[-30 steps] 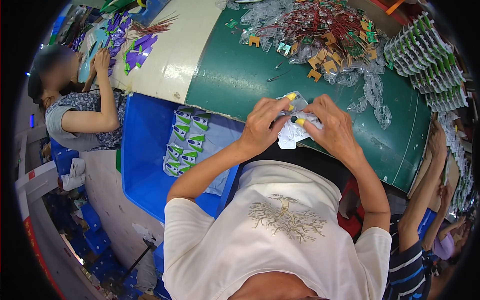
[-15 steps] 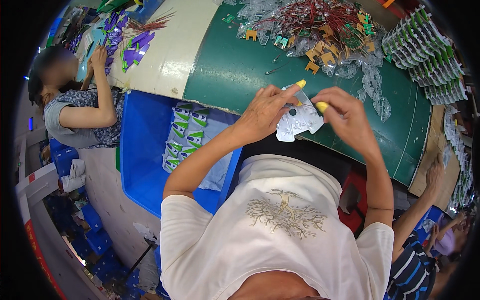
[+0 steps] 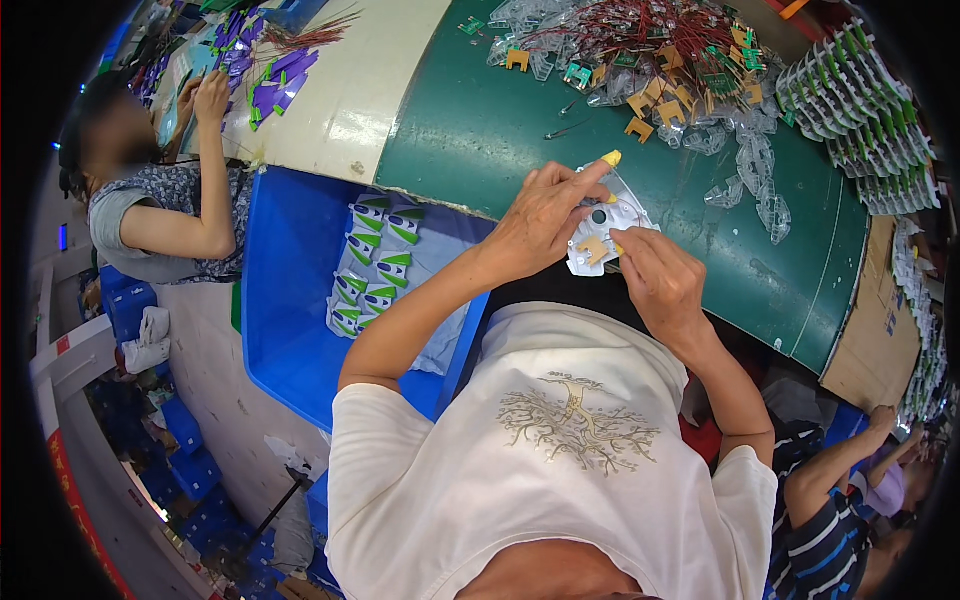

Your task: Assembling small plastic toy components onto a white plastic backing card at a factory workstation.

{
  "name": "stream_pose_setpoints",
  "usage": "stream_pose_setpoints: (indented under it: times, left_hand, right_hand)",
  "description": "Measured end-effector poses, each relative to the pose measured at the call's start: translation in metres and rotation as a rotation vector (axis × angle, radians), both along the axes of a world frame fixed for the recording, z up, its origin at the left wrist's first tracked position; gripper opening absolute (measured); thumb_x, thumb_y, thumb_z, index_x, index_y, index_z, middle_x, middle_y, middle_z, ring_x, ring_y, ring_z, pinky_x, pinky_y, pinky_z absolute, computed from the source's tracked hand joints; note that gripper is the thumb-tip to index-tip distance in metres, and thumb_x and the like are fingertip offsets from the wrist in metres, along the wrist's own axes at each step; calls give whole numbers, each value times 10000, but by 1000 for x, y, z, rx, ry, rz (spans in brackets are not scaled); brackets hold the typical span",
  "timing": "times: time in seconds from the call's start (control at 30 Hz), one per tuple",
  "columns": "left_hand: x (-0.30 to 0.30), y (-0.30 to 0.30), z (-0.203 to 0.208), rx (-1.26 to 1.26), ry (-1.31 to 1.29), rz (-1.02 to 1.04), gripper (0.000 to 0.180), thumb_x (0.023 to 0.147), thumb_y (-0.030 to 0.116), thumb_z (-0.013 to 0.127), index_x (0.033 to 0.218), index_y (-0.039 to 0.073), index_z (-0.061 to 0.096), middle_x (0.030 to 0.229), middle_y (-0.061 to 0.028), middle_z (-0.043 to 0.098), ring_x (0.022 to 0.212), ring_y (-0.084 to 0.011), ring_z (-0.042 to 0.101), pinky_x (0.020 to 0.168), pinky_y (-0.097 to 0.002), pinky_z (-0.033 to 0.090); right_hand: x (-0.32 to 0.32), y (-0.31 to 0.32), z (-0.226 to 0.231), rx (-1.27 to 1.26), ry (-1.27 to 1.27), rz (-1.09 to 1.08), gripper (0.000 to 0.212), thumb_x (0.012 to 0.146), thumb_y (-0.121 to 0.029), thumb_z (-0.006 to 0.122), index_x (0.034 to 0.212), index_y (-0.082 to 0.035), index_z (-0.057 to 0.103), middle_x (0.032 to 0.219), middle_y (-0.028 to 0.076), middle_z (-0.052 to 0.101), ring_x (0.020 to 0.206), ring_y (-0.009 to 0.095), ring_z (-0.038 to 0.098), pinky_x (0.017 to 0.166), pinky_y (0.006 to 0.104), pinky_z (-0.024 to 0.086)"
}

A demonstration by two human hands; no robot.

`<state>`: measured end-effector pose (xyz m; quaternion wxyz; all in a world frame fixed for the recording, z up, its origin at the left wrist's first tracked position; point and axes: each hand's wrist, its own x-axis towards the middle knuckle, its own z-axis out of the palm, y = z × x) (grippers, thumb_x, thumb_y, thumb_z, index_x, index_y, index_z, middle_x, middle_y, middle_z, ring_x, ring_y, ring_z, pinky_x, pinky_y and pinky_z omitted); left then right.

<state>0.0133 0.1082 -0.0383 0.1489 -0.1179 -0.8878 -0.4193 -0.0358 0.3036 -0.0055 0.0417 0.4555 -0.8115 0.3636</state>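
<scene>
A white plastic housing [image 3: 628,209] with a round dark hole is held over the bench's near edge by my left hand [image 3: 535,225]. Its thumb and fingers grip the upper left side of the shell, and a yellow cover sits on a fingertip. A tan notched board [image 3: 592,250] lies within the lower part of the housing. My right hand [image 3: 665,285] is closed in a pinch at the housing's lower right edge, beside that board. Yellow covers its fingertips too; what they pinch is hidden.
Clear plastic parts [image 3: 755,180], red wires [image 3: 650,40] and tan boards [image 3: 640,128] heap on the green bench [image 3: 480,130]. White-green housings [image 3: 850,90] stack at right. A blue bin [image 3: 290,300] holds finished-looking housings. Co-workers sit at left [image 3: 150,220] and right [image 3: 830,500].
My right hand has moved down and left to the housing's lower edge. A tan board now shows in the housing, which has turned slightly. My left hand keeps its grip.
</scene>
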Motion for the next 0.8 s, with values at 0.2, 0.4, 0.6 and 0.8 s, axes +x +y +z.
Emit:
stream_pose_setpoints:
  times: [0.2, 0.4, 0.6, 0.8]
  left_hand:
    - [8, -7, 17, 58, -67, 32, 640, 816, -45, 534, 1417, 69, 345, 1079, -67, 653, 932, -280, 499, 885, -397, 369]
    - [-6, -11, 11, 204, -74, -47, 501, 814, -17, 593, 1302, 59, 505, 974, -85, 663, 847, -271, 557, 791, -382, 458]
    - [-136, -78, 37, -55, 298, 292, 336, 736, -35, 602, 1062, 39, 635, 1038, -188, 631, 953, -332, 608, 843, -390, 482]
    - [-219, -232, -4, -529, 99, 322, 576, 617, -140, 471, 1158, 28, 572, 1107, -182, 616, 1064, -361, 570, 949, -398, 437]
  right_hand:
    - [-3, 19, 17, -101, -248, -194, 281, 731, 63, 654, 1000, -14, 634, 782, 76, 614, 510, 123, 506, 462, 277, 425]
    - [3, 21, -18, -119, -524, -200, 216, 815, 38, 592, 1013, -2, 514, 700, 100, 603, 539, 117, 557, 504, 270, 454]
    - [-12, 78, -2, -260, -458, -370, 179, 807, 53, 580, 970, -4, 534, 708, 46, 589, 596, 74, 565, 524, 234, 452]
    - [-63, 161, 12, -452, -451, -752, 126, 857, 22, 558, 978, -8, 544, 719, 0, 580, 649, 37, 547, 557, 198, 426]
